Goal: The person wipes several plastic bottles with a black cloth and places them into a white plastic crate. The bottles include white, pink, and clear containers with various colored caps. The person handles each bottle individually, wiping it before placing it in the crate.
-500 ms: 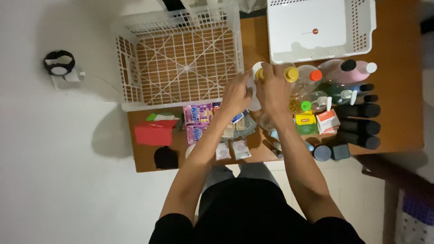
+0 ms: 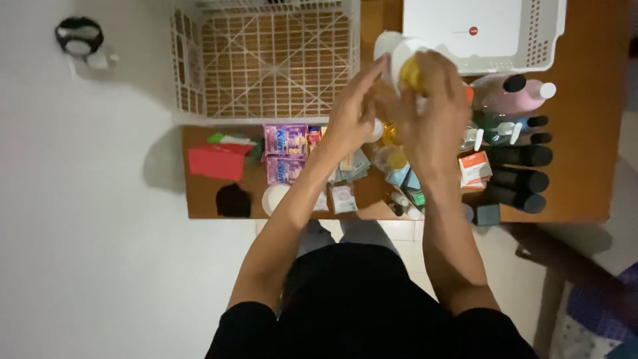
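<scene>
- The white plastic lattice basket [image 2: 266, 60] sits at the far left of the brown wooden table [image 2: 585, 133].
- The white perforated tray [image 2: 548, 33] sits right of the basket.
- The purple sachet packs [image 2: 287, 139] lie in front of the basket.
- The flat red packet [image 2: 216, 163] lies left of the packs.
- The black cylindrical bottles [image 2: 522, 176] lie at the right, in front of the tray.

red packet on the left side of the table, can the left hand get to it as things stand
Probably not right away. The left hand is up on the white container with the right hand. The red packet itself lies uncovered on the table, with nothing in the way.
</scene>
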